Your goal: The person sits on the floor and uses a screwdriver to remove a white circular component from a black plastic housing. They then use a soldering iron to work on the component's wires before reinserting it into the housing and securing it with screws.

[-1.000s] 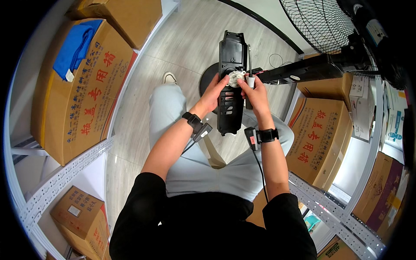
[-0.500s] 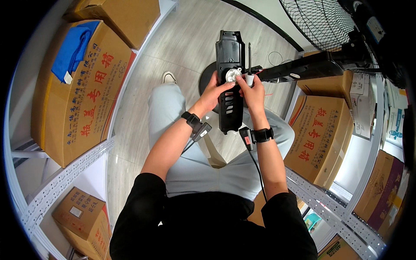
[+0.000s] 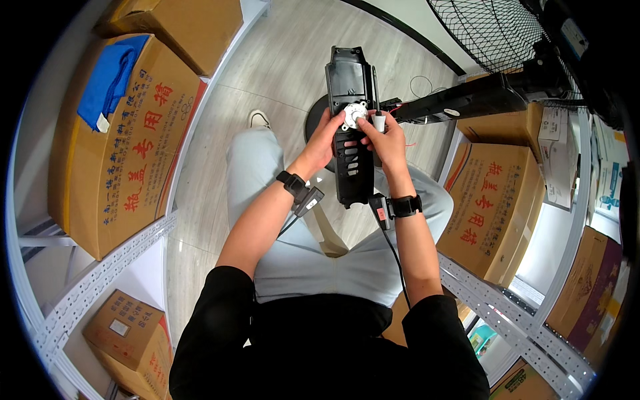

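A long black plastic housing [image 3: 351, 175], open side up with slots in its lower half, is held upright in front of my knees. My left hand [image 3: 321, 143] grips its left edge, thumb beside a white round plastic part [image 3: 355, 113] with small tabs that rests on the housing. With its thumb on that white part, my right hand [image 3: 388, 141] also holds a screwdriver [image 3: 379, 122], white handle low and dark shaft pointing away, along the housing's right edge. The right fingers are partly hidden behind the housing.
A black fan [image 3: 490, 33] with a wire cage and dark post leans at the upper right, thin wires near its end. Its round base [image 3: 316, 123] shows behind the housing. Cardboard boxes [image 3: 143, 153] stand on metal shelves either side; a blue cloth [image 3: 112, 83] lies on one.
The white round part has turned and now lies flatter against the housing, its face toward me. The housing and both hands have shifted slightly left; the screwdriver stays in my right hand.
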Demonstrator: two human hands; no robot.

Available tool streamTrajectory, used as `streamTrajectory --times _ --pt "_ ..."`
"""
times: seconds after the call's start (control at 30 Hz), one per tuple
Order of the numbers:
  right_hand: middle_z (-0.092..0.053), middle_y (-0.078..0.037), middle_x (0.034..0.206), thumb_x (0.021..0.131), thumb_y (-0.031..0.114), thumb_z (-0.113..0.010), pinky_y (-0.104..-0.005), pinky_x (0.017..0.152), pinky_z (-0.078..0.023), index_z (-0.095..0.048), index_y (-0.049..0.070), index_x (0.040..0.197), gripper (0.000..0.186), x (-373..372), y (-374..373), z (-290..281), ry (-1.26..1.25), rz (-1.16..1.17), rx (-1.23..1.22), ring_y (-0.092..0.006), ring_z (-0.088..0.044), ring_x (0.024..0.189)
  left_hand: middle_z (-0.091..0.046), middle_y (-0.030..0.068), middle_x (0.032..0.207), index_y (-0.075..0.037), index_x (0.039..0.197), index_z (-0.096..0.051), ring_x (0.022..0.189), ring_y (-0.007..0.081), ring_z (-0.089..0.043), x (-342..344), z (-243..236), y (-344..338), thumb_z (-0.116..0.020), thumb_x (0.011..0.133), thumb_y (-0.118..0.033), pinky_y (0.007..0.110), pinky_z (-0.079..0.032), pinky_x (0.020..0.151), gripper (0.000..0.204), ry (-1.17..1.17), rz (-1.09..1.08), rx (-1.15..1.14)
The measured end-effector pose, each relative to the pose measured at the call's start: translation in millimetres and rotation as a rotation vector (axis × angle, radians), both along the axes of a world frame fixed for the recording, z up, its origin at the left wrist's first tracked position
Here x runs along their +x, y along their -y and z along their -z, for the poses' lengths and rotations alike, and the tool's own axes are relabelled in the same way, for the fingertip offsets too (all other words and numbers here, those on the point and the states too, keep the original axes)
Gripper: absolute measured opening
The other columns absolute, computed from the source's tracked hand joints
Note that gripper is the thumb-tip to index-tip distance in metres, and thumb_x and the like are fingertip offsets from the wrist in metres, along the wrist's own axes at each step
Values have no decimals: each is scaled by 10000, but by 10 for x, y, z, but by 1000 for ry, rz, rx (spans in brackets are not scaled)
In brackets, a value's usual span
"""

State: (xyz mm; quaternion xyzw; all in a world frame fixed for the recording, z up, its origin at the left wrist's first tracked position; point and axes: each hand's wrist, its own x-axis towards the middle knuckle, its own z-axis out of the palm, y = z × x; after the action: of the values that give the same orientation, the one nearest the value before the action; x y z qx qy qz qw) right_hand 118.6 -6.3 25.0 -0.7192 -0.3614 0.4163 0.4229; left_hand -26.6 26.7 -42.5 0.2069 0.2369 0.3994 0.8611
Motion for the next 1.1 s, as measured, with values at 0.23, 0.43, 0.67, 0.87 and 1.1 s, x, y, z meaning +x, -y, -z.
streamTrajectory --times 0.23,0.43,0.67,0.87,1.1 --pt "-653 -5 761 845 186 -790 -207 503 -469 -661 13 1054 301 -12 15 13 -55 30 12 -62 -580 570 -566 55 1238 -131 1317 -394 1068 159 -607 18 -50 4 -511 1035 -370 339 -573 788 387 -46 7 3" --pt "-666 -28 748 830 214 -800 -244 515 -481 -676 15 1026 305 -20 11 37 99 -12 16 -77 -587 553 -555 96 1305 -116 1389 -345 1129 211 -615 16 29 -22 -469 1046 -362 410 -587 867 439 -21 22 12" --pt "-669 -33 700 822 263 -803 -269 526 -487 -688 24 994 316 -100 15 -78 261 -27 35 -96 -614 538 -575 77 1267 -99 1354 -406 1119 196 -608 19 61 -44 -524 1023 -326 383 -567 872 418 32 1 -18" --pt "-676 -28 710 822 286 -807 -245 530 -484 -692 32 1008 335 -85 35 -39 293 -65 14 -81 -616 562 -573 70 1235 -61 1327 -439 1122 165 -560 9 84 -22 -714 914 -275 346 -474 950 541 -136 -58 31" --pt "-694 -20 758 853 216 -769 -229 541 -489 -686 49 1077 292 -25 79 -32 73 -61 24 -74 -616 594 -579 71 1237 -54 1333 -442 1140 161 -559 6 54 -13 -741 893 -234 331 -461 972 561 -163 -99 40"
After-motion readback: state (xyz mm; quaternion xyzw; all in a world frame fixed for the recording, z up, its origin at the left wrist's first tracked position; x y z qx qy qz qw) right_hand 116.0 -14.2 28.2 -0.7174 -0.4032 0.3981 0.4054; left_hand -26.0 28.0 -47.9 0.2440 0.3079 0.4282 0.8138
